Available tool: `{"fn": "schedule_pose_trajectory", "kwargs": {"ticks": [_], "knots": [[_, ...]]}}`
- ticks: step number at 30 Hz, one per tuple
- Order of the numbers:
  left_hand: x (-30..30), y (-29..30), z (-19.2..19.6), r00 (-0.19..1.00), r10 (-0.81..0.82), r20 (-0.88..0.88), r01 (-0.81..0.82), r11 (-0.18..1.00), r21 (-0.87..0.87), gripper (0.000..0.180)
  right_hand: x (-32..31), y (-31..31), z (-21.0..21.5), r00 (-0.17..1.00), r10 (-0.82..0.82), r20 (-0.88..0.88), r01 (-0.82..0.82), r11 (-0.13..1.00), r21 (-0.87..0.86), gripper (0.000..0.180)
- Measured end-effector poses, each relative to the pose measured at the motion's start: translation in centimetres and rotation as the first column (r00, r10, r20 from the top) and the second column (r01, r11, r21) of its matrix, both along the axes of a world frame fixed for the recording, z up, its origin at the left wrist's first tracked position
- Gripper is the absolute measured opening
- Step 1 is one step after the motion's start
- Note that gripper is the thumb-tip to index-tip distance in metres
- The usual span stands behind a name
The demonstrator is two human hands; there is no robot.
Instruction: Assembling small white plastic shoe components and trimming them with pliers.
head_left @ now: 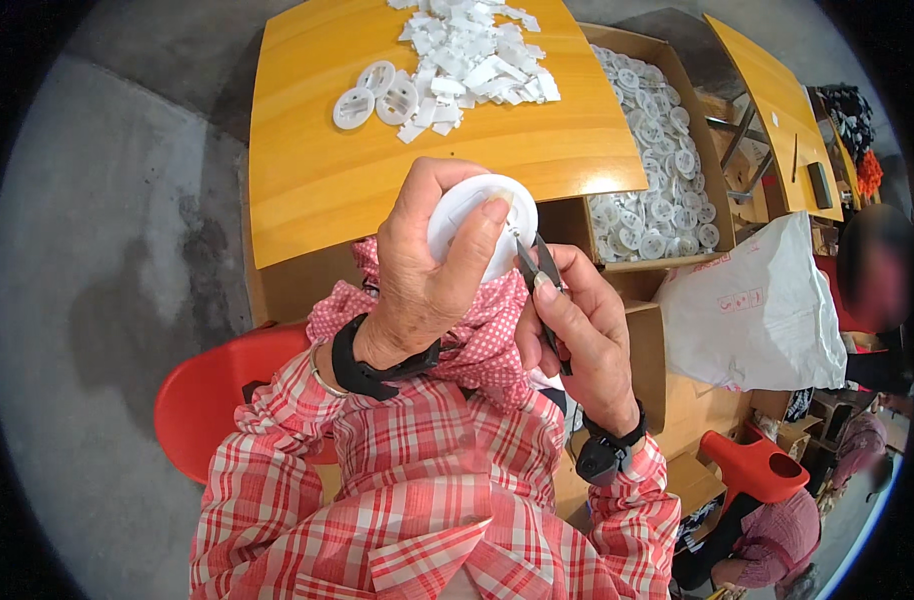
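My left hand (439, 262) is closed round a round white plastic disc (455, 218), with its thumb pressed on the disc's face. In my right hand (583, 335) is a pair of small dark snips (543, 268), gripped between thumb and fingers. The tips of the snips meet the disc near its right side, next to my left thumb. Both hands are above my lap, just in front of the table's near edge. On the yellow wooden table (322, 190) lie several similar white discs (354, 108) beside a heap of small flat white pieces (477, 65).
Right of the table stands a cardboard box (667, 262) full of white discs. A white plastic bag (747, 310) is nearer, on the right. Red chairs (212, 395) stand at both sides. Another yellow table (767, 90) and other people (777, 535) are farther right.
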State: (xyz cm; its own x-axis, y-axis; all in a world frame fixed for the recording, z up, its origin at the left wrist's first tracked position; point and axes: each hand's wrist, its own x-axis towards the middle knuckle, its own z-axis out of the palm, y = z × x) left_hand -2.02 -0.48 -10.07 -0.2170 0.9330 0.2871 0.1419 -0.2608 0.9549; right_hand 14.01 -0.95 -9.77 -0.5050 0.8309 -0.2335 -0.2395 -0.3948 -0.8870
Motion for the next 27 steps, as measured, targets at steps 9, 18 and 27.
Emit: {"fn": "schedule_pose_trajectory", "kwargs": {"ticks": [9, 18, 27], "knots": [[0.04, 0.22, -0.06, 0.999, 0.014, -0.033, -0.012, 0.998, 0.064, 0.02, 0.16, 0.04, 0.06, 0.999, -0.018, 0.028, 0.018, 1.0, 0.011, 0.025], [0.18, 0.38, 0.1, 0.999, -0.013, -0.047, 0.015, 0.999, 0.044, 0.02, 0.48, -0.4, -0.04, 0.995, -0.048, 0.085, 0.038, 0.993, 0.113, 0.025], [0.03, 0.28, 0.04, 0.999, -0.028, -0.041, 0.028, 1.0, 0.013, 0.019, 0.55, -0.63, -0.21, 0.993, -0.058, 0.099, 0.042, 0.987, 0.152, 0.024]]}}
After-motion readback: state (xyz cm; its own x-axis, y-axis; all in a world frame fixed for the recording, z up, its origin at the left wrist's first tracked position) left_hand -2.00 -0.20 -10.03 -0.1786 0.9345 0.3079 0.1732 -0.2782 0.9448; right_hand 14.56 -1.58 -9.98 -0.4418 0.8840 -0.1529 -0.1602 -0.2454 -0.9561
